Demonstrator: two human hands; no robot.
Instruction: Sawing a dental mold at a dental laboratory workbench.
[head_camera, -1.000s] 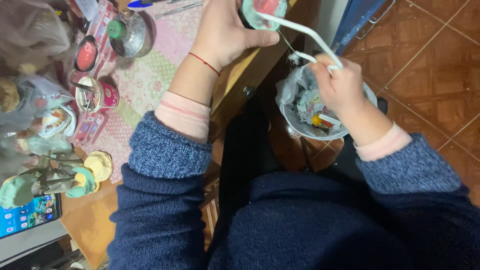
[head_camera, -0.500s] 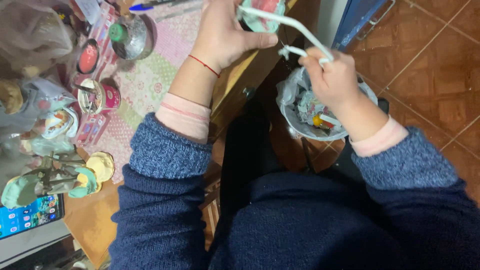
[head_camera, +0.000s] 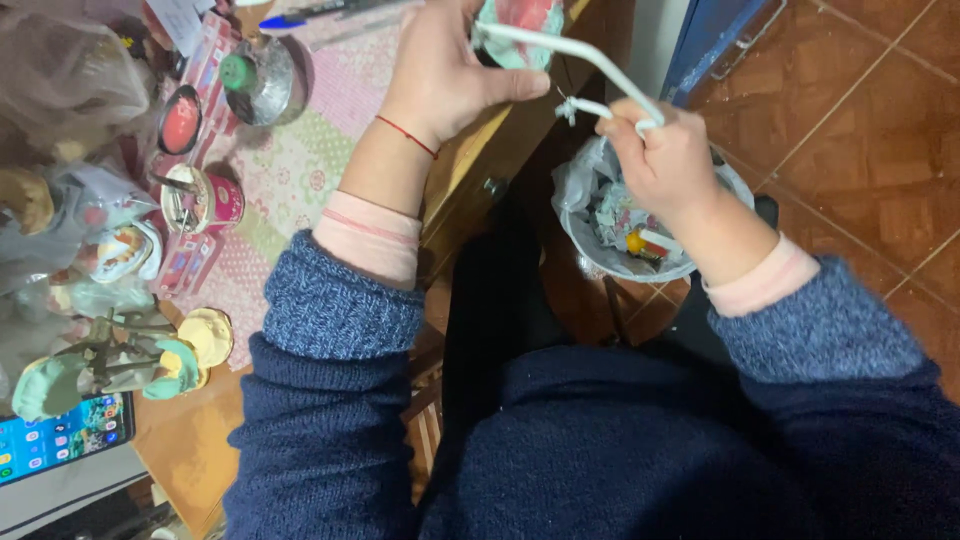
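Left hand (head_camera: 440, 70) gripping pink-green cast (head_camera: 520, 20); right hand (head_camera: 665, 160), now slightly higher, pinching white tube (head_camera: 590, 60) above the bin (head_camera: 640, 230).

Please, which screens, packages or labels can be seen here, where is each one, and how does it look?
Phone screen: bottom left corner of the table, lit, blue with small coloured icons.
Flat pink-red packets: on the patterned cloth below the red cup, rectangular.
Clear plastic bag: top left, crumpled, contents unclear.
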